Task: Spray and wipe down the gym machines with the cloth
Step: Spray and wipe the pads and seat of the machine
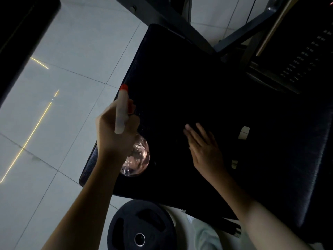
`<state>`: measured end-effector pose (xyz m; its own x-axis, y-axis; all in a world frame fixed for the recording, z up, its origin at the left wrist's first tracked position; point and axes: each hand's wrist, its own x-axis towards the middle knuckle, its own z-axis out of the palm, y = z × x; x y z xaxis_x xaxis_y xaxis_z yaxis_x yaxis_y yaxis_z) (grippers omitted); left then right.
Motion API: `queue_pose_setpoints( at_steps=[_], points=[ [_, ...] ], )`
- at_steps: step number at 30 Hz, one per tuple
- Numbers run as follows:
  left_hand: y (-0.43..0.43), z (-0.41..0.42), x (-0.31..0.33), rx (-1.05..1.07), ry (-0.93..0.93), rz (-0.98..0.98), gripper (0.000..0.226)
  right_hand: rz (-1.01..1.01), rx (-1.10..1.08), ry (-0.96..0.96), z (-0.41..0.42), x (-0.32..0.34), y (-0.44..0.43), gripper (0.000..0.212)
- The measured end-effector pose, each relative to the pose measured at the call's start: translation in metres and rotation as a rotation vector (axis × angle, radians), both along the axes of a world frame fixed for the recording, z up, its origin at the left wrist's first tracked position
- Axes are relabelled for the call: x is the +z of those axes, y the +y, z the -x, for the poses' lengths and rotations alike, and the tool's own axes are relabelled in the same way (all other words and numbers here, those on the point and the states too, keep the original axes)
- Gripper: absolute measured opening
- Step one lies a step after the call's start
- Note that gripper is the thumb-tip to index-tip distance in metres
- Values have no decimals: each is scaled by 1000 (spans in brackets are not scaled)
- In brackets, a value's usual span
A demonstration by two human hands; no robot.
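Note:
My left hand [115, 136] grips a spray bottle [121, 112] with a white head and a red nozzle. Its clear pinkish body shows below my wrist, and the nozzle points up over the left edge of a black padded seat [180, 73]. My right hand [203, 148] lies flat on the dark pad, fingers straight. A black cloth [244, 132] with white tags seems to lie under and beside that hand. It is hard to tell apart from the pad. A fringed dark edge hangs off the near side.
A black weight plate [140, 230] lies on the pale tiled floor [72, 51] just below the pad. Dark machine frame bars [162, 17] and a numbered weight stack [302, 60] stand behind, at the upper right. Another black pad [21, 33] fills the upper left corner.

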<state>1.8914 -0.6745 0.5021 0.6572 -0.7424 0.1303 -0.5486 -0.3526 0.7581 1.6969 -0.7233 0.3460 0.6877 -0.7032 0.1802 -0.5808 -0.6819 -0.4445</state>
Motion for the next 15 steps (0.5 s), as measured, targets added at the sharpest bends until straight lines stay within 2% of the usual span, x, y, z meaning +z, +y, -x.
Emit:
queue_pose_setpoints(
  at_steps=[5,7,9,11,15],
  points=[
    [-2,-6,-5,22,31,29,18,-211,-352,-85,-71,20,-49,49],
    [-3,-5,-4,6,16,15,22,-141,-293,-89,-82,16,-31,49],
    [-3,-2,-2,-6,22,9,24,-78,-115,-46,-61,7,-7,48],
    [-4,2,0,-2,30,-2,20,-28,-26,-24,-29,1,2,45],
    [-10,0,1,5,31,-34,20,-99,-133,-77,-26,9,-33,48]
  ],
)
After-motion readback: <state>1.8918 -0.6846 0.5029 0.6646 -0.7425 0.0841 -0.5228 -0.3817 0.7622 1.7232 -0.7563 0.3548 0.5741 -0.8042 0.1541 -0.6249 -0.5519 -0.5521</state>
